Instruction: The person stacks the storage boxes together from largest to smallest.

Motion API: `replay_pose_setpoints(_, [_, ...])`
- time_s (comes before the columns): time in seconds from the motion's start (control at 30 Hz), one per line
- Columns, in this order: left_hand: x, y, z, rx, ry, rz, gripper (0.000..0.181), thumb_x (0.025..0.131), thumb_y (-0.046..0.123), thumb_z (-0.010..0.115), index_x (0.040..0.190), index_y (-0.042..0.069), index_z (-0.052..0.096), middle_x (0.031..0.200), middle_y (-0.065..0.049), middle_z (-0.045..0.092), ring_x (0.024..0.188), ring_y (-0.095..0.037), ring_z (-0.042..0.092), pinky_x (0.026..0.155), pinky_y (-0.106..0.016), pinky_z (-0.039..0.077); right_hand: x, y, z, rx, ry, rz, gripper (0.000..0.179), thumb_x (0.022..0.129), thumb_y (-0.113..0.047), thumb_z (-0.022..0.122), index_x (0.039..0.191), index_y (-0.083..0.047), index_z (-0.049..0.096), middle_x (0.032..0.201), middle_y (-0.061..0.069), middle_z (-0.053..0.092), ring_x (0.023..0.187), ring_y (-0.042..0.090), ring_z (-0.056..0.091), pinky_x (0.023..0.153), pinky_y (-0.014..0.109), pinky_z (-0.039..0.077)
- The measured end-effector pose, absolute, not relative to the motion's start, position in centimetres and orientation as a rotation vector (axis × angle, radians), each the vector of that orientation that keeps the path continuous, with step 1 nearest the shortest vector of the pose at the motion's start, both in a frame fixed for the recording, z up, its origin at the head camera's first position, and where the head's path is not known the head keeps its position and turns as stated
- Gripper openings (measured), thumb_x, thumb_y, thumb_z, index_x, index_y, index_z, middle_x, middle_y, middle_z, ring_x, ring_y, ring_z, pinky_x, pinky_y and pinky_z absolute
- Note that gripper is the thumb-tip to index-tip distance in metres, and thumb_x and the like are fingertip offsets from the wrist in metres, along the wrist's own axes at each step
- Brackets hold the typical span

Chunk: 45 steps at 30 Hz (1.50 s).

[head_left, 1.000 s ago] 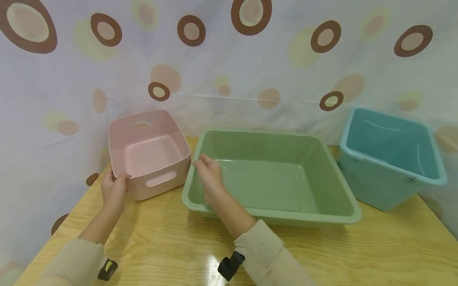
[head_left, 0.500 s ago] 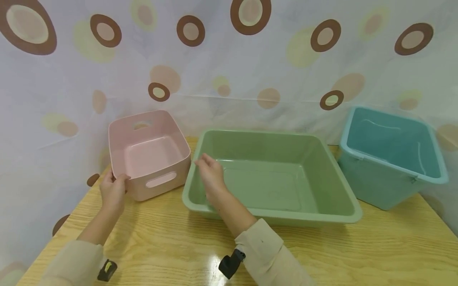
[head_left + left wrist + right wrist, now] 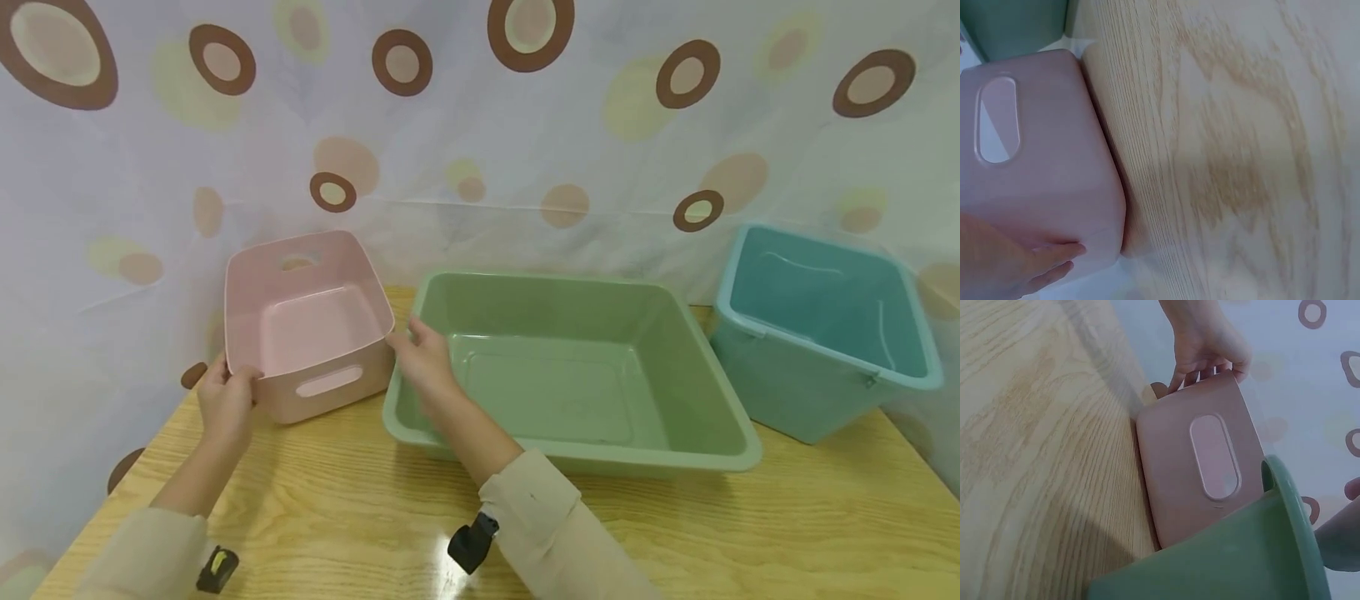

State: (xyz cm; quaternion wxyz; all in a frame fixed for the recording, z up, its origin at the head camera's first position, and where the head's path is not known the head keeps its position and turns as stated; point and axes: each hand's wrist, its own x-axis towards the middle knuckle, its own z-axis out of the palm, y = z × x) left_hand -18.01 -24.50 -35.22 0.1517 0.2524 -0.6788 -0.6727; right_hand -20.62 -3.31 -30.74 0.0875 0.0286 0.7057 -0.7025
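Note:
A pink plastic storage basket with slotted handles stands at the left on the wooden table. My left hand grips its front left corner, thumb over the rim; in the left wrist view the fingers lie against the basket's side. Right beside it is a green basin. My right hand hovers over the basin's left rim with loosely bent fingers, its thumb tip right at the pink basket's near right corner. In the right wrist view, part of that hand shows beyond the green rim.
A teal bin stands at the right, close beside the basin. Behind everything hangs a patterned cloth. The bare wooden tabletop runs along the front, its left edge close to my left forearm.
The pink basket has shifted slightly left, and my left hand has moved left with it. My right hand has also come left, up to the basket's corner. Basin and bin look unmoved.

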Motion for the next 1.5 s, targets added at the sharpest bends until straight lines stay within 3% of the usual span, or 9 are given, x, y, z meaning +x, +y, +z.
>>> replay_pose_setpoints(0.23, [-18.6, -24.3, -35.2, 0.769, -1.924, -1.874, 0.043, 0.086, 0.007, 0.046, 0.129, 0.006, 0.048, 0.09, 0.01, 0.046, 0.064, -0.002, 0.038, 0.053, -0.014, 0.034, -21.5, -4.6, -30.4, 0.01, 2.208, -2.035, 0.056, 0.09, -0.014, 0.052, 0.142, -0.003, 0.034, 0.151, 0.011, 0.027, 0.141, 0.026, 0.022, 0.115, 0.037, 0.019])
replay_pose_setpoints(0.33, [-18.7, -24.1, -35.2, 0.811, -1.92, -1.909, 0.05, 0.087, 0.011, 0.045, 0.137, 0.01, 0.043, 0.111, 0.0, 0.05, 0.079, -0.005, 0.044, 0.058, -0.016, 0.036, -21.6, -4.9, -30.5, -0.006, 2.257, -2.024, 0.051, 0.089, -0.012, 0.052, 0.137, -0.004, 0.043, 0.148, 0.011, 0.035, 0.138, 0.026, 0.03, 0.113, 0.038, 0.025])
replay_pose_setpoints(0.47, [-18.8, -24.0, -35.1, 0.804, -1.83, -2.019, 0.06, 0.087, 0.008, 0.04, 0.146, 0.01, 0.029, 0.146, -0.008, 0.034, 0.118, -0.016, 0.042, 0.088, -0.022, 0.043, -21.7, -5.3, -30.6, -0.043, 2.293, -2.023, 0.044, 0.086, -0.009, 0.051, 0.13, -0.006, 0.053, 0.14, 0.012, 0.047, 0.131, 0.025, 0.042, 0.107, 0.037, 0.036])
replay_pose_setpoints(0.57, [-18.9, -23.9, -35.0, 0.772, -1.741, -2.101, 0.063, 0.086, 0.003, 0.038, 0.147, 0.01, 0.026, 0.151, -0.007, 0.028, 0.133, -0.018, 0.03, 0.109, -0.032, 0.031, -21.8, -5.5, -30.6, -0.053, 2.276, -2.026, 0.045, 0.086, -0.008, 0.051, 0.132, -0.006, 0.052, 0.138, 0.012, 0.049, 0.128, 0.026, 0.045, 0.105, 0.036, 0.038])
replay_pose_setpoints(0.87, [-18.2, -24.4, -35.0, 0.821, -1.819, -2.08, 0.059, 0.082, 0.003, 0.039, 0.141, 0.012, 0.04, 0.122, 0.001, 0.044, 0.115, -0.024, 0.038, 0.066, -0.032, 0.047, -21.9, -5.7, -30.9, -0.051, 2.192, -2.048, 0.05, 0.087, -0.007, 0.049, 0.136, -0.002, 0.044, 0.142, 0.015, 0.043, 0.13, 0.026, 0.042, 0.107, 0.037, 0.037])
replay_pose_setpoints(0.97, [-18.0, -24.4, -35.0, 0.795, -1.819, -2.105, 0.063, 0.082, 0.002, 0.037, 0.144, 0.014, 0.034, 0.135, -0.008, 0.039, 0.122, -0.03, 0.035, 0.078, -0.047, 0.049, -22.0, -5.9, -31.2, -0.024, 2.178, -2.052, 0.051, 0.087, -0.007, 0.049, 0.137, -0.001, 0.042, 0.144, 0.015, 0.041, 0.132, 0.026, 0.04, 0.108, 0.037, 0.035])
replay_pose_setpoints(1.13, [-17.7, -24.4, -34.9, 0.749, -1.722, -2.221, 0.066, 0.082, -0.001, 0.033, 0.146, 0.017, 0.025, 0.152, -0.008, 0.022, 0.134, -0.032, 0.022, 0.102, -0.064, 0.024, -22.1, -6.4, -31.6, 0.016, 2.163, -2.031, 0.06, 0.087, -0.007, 0.051, 0.143, -0.002, 0.032, 0.146, 0.017, 0.036, 0.133, 0.028, 0.037, 0.11, 0.037, 0.031])
replay_pose_setpoints(1.27, [-17.7, -24.4, -34.8, 0.764, -1.687, -2.232, 0.064, 0.082, -0.001, 0.033, 0.145, 0.013, 0.029, 0.136, -0.003, 0.039, 0.124, -0.025, 0.032, 0.102, -0.06, 0.028, -22.1, -6.5, -31.7, 0.024, 2.164, -2.019, 0.06, 0.087, -0.008, 0.051, 0.143, -0.003, 0.031, 0.145, 0.017, 0.038, 0.132, 0.028, 0.039, 0.11, 0.037, 0.032])
replay_pose_setpoints(1.5, [-17.7, -24.0, -34.7, 0.72, -1.658, -2.214, 0.063, 0.08, -0.005, 0.035, 0.141, 0.012, 0.039, 0.115, 0.008, 0.047, 0.117, -0.022, 0.038, 0.099, -0.058, 0.032, -21.9, -6.6, -31.8, 0.072, 2.143, -1.999, 0.067, 0.088, -0.012, 0.049, 0.147, -0.002, 0.017, 0.156, 0.01, 0.009, 0.143, 0.025, 0.014, 0.116, 0.038, 0.015])
